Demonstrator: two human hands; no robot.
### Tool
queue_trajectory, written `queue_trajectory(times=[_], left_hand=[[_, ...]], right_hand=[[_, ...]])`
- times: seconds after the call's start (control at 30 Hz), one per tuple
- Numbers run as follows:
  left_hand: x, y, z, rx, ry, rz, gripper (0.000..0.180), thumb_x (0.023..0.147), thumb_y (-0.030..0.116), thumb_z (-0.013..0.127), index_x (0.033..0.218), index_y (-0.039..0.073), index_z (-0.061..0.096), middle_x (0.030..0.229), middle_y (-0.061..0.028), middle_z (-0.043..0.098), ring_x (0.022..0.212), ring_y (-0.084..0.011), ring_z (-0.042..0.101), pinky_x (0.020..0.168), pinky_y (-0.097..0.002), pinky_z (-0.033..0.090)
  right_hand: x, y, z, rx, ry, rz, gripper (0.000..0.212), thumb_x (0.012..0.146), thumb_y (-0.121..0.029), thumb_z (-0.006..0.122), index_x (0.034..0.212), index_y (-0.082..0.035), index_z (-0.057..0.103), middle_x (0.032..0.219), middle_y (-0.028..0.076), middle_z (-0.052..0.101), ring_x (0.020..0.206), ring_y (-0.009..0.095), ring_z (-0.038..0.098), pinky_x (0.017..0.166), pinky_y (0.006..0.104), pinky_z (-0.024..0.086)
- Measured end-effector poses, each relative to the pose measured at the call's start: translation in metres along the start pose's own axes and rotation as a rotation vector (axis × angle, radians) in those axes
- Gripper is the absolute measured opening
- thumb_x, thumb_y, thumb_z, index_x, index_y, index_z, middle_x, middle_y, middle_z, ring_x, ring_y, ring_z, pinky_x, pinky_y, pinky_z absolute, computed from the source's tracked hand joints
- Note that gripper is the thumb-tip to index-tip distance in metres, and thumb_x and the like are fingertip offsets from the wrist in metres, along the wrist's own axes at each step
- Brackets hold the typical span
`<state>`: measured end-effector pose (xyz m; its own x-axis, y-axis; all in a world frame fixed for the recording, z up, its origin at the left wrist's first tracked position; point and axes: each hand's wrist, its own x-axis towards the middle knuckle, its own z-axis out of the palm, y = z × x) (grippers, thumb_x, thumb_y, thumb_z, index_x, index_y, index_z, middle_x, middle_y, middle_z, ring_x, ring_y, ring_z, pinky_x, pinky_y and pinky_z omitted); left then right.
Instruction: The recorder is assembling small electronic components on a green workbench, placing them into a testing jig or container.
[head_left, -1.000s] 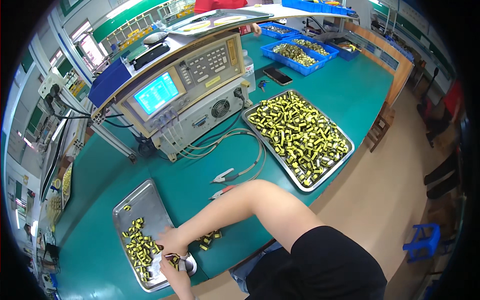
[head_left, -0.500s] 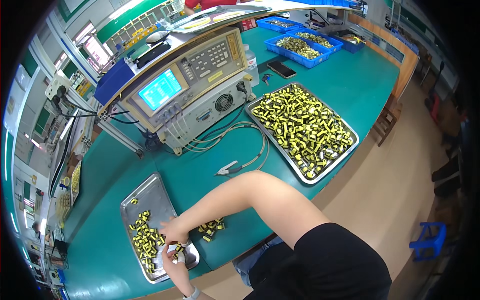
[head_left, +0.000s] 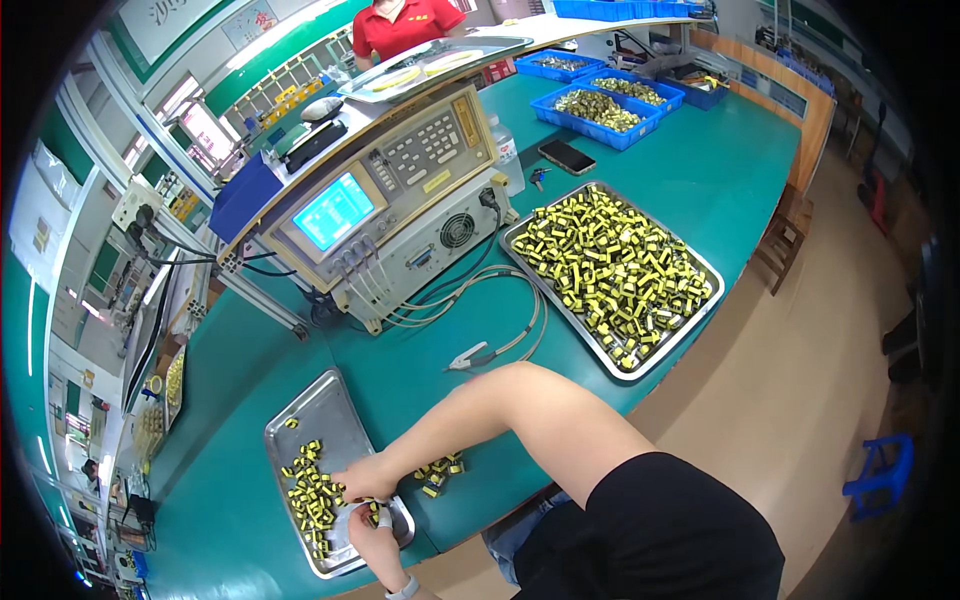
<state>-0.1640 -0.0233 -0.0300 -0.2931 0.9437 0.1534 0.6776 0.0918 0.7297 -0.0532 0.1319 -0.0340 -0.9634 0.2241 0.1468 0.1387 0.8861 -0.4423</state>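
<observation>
A long metal tray [head_left: 345,418] lies at the lower left, with a pile of small yellow-and-black transformers [head_left: 314,500] in its nearer part. My right hand [head_left: 366,478] reaches down into this pile from the right. Its fingers are bent together at the pile's edge, and what they grip is hidden. Just nearer to me, my left hand [head_left: 374,542] is curled over the tray's near end, closed round a few of the same transformers. White wrapping shows on a finger, and a pale band is round the wrist. More transformers [head_left: 436,474] sit on the table beside the tray, partly behind my right forearm.
A bigger metal tray [head_left: 712,296] heaped with such transformers stands at the right. A bench meter [head_left: 400,180] with a lit screen trails cables to a clip [head_left: 470,357]. Behind are a phone [head_left: 567,156], keys [head_left: 539,178], a bottle [head_left: 505,155], blue bins [head_left: 600,132] and a person in red [head_left: 405,25].
The view has shifted, so the whole scene sits lower and farther right, and more of the person in red shows. My right hand's fingers, more spread before, are now bent at the pile.
</observation>
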Motion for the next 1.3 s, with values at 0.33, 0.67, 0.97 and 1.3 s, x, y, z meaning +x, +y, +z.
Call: queue_trajectory(times=[0.33, 0.67, 0.97, 1.3], left_hand=[[-0.023, 0.076, 0.015, -0.246, 0.097, 0.037, 0.034, 0.094, 0.008, 0.071, 0.125, 0.0, 0.061, 0.118, -0.011, 0.064, 0.111, -0.0204, 0.061, 0.093, -0.0349, 0.052], [-0.064, 0.118, 0.103, -0.004, 0.089, 0.364, 0.035, 0.087, -0.004, 0.066, 0.122, -0.002, 0.058, 0.124, -0.0168, 0.053, 0.115, -0.0348, 0.055, 0.099, -0.045, 0.047], [-0.069, 0.122, 0.115, 0.166, 0.096, 0.425, 0.046, 0.083, -0.002, 0.064, 0.129, 0.0, 0.059, 0.138, -0.0209, 0.05, 0.13, -0.0429, 0.042, 0.111, -0.0533, 0.035], [-0.075, 0.127, 0.106, 0.274, 0.137, 0.533, 0.038, 0.081, 0.011, 0.07, 0.119, 0.009, 0.071, 0.147, -0.0193, 0.053, 0.141, -0.0459, 0.038, 0.116, -0.0572, 0.031]], right_hand=[[-0.091, -0.016, -0.057, 0.068, 0.289, 0.377, 0.033, 0.072, -0.011, 0.077, 0.103, -0.005, 0.067, 0.123, 0.025, 0.052, 0.102, 0.043, 0.064, 0.086, 0.0504, 0.056], [-0.179, -0.02, -0.047, -0.066, 0.281, 0.464, 0.051, 0.081, -0.019, 0.075, 0.127, -0.006, 0.057, 0.131, 0.022, 0.054, 0.123, 0.041, 0.053, 0.098, 0.0506, 0.05], [-0.207, -0.008, -0.047, -0.02, 0.339, 0.353, 0.058, 0.091, -0.024, 0.068, 0.144, -0.007, 0.051, 0.14, 0.019, 0.052, 0.131, 0.039, 0.049, 0.105, 0.0515, 0.045], [-0.327, 0.048, -0.181, -0.275, 0.95, 0.836, 0.023, 0.087, -0.013, 0.068, 0.109, -0.006, 0.067, 0.113, 0.015, 0.065, 0.11, 0.037, 0.062, 0.093, 0.0489, 0.053]])
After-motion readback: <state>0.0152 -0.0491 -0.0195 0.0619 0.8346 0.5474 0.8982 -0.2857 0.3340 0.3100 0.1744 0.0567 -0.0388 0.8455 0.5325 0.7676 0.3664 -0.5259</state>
